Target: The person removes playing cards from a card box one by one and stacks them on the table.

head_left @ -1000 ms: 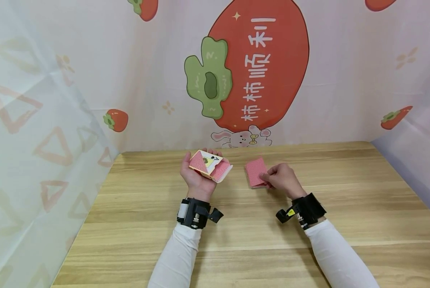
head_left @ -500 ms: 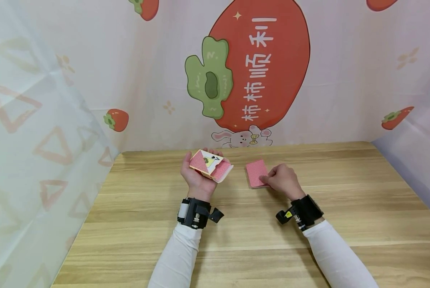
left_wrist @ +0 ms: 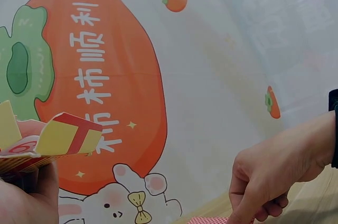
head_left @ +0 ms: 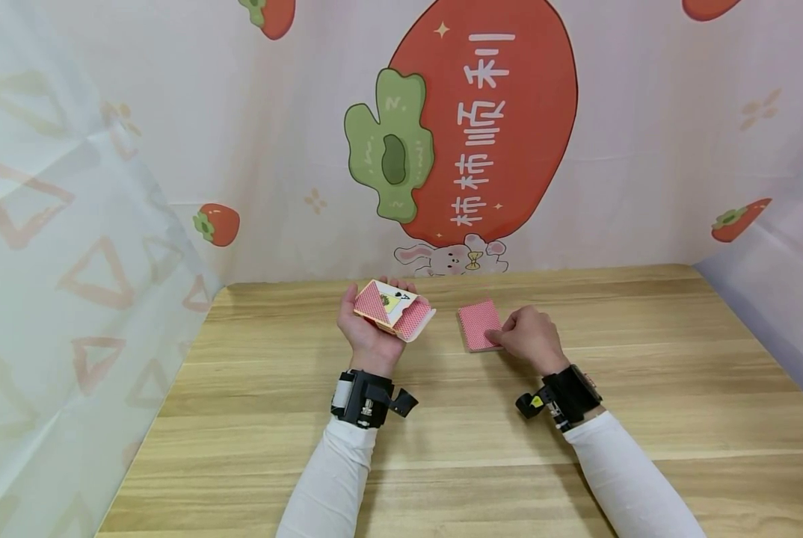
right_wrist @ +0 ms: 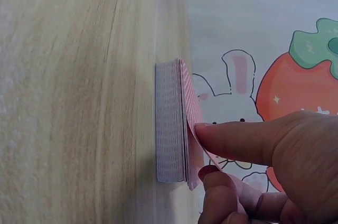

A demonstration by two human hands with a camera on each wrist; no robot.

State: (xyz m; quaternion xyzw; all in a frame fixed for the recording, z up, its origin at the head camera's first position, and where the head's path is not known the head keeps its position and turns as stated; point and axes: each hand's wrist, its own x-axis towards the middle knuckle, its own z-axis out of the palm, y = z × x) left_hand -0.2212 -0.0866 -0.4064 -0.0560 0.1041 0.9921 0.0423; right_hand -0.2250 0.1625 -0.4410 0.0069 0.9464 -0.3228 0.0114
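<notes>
My left hand is palm up and holds a red-and-white playing card box. The box's end flaps stand open, and an ace of spades is printed on its face. In the left wrist view, the flaps of the card box show yellow inner faces. To the right, a deck of cards lies on the table with red-patterned backs up. My right hand pinches the near right corner of the top playing card between thumb and index finger. That card bends up from the deck at this corner.
The wooden table runs back to a hanging cloth printed with persimmons and a rabbit. Another cloth hangs along the left side. Each wrist wears a black camera strap, such as the right strap.
The top card's far edge has come slightly nearer and lines up more with the deck. My right wrist has shifted a little left. The left hand and card box stay in place.
</notes>
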